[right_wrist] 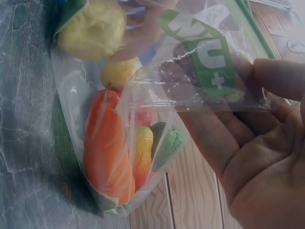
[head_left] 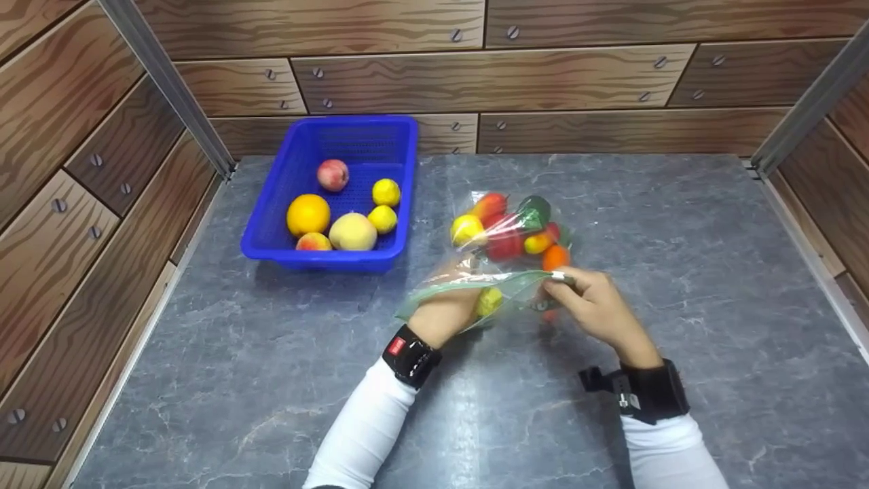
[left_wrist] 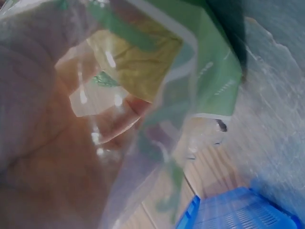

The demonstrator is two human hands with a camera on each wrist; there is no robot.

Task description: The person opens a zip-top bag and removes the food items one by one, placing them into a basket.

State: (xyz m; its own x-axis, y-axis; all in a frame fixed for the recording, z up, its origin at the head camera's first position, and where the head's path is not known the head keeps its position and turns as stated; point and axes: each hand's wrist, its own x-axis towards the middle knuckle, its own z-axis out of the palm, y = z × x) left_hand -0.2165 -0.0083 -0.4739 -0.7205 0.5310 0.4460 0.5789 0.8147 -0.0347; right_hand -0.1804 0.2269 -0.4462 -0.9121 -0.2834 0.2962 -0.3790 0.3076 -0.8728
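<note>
Two white sleeves (head_left: 370,421) come in over the grey tabletop (head_left: 271,380), each ending in a black wristband (head_left: 411,356). The right hand (head_left: 597,309) pinches the green-edged mouth of a clear bag (head_left: 519,280) between thumb and fingers, a narrow grip. The left hand (head_left: 445,312) reaches into that mouth, its fingers blurred behind the plastic; whether its grip holds anything, I cannot tell. A lumpy yellow fruit (head_left: 489,301) sits just beside it, seen through the film.

The bag lies on the tabletop. Farther along inside it are a long orange vegetable (right_wrist: 107,148), a smooth yellow fruit (head_left: 468,231), a large red piece (head_left: 503,238) and a dark green one (head_left: 534,212), close together.

Beyond and to the left stands a blue basket (head_left: 326,257). Near its front lie a red-yellow fruit (head_left: 313,242), a pale peach (head_left: 354,232) and an orange (head_left: 308,215); two small yellow fruits (head_left: 385,193) are along its right side, and a reddish apple (head_left: 333,175) lies farther back. Behind everything rises a wood-patterned wall (head_left: 475,78).
</note>
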